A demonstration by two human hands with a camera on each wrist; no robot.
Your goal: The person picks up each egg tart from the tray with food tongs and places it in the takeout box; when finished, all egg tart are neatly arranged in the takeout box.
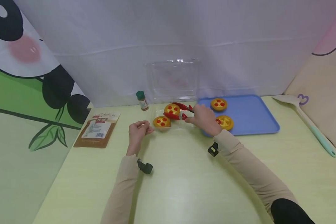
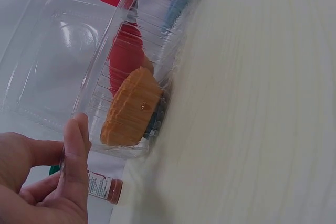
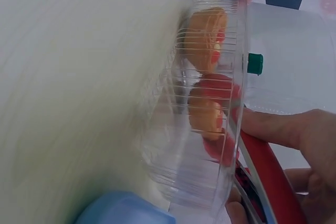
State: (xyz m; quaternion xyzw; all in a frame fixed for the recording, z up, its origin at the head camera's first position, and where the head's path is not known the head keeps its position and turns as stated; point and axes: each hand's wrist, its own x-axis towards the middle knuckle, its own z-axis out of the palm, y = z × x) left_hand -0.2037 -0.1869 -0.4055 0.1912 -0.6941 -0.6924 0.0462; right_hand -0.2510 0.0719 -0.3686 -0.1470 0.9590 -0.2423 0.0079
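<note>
My right hand [image 1: 204, 119] grips red-tipped tongs [image 1: 172, 116], which reach into a clear hinged plastic container [image 1: 182, 126]. Between the tong tips sits a small toy pizza tart [image 1: 172, 108] with red and yellow topping. A second tart [image 1: 161, 121] lies in the container's left front corner, its ridged orange side [image 2: 131, 108] showing through the wall in the left wrist view. With thumb and fingers, my left hand [image 1: 138, 132] pinches the container's rim at the left end. The transparent lid [image 1: 173, 77] stands raised against the white cloth behind.
To the right, a blue tray [image 1: 252, 115] bears one tart [image 1: 218, 104] at the back and another tart [image 1: 225, 122] partly behind my right hand. A green-capped jar [image 1: 142, 100] stands left of the container. Farther out lie a brown packet [image 1: 97, 130] and a turner [image 1: 308, 119].
</note>
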